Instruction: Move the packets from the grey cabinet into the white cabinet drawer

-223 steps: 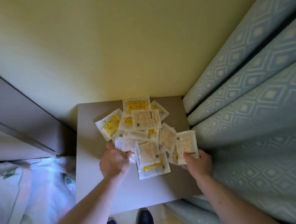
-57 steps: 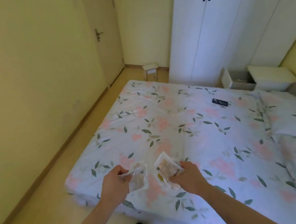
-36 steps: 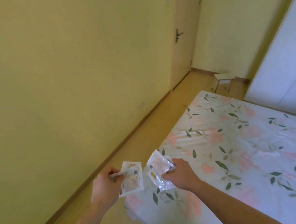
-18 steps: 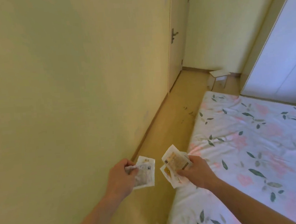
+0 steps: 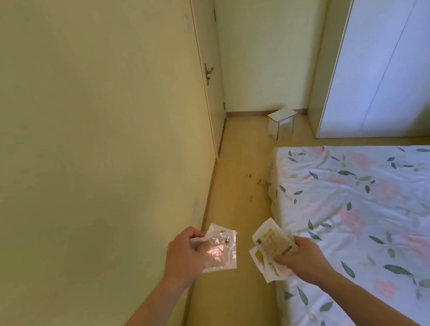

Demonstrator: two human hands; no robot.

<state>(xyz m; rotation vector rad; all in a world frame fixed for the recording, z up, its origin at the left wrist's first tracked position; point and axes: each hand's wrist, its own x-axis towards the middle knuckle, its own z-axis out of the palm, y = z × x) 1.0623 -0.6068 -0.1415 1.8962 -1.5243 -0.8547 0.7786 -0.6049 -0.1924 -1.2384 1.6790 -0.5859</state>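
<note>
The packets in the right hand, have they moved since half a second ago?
Yes. The packets in the right hand have gone forward along the bed edge, toward the small white stool.

Pale yellow walls (image 5: 78, 123) are wrapping the room, with a closed door (image 5: 208, 66) sitting down the left side. Wooden floor (image 5: 240, 186) is running alongside a bed (image 5: 371, 213) in floral sheets. A little white stool (image 5: 282, 121) is standing near the white wardrobe (image 5: 386, 49).
</note>
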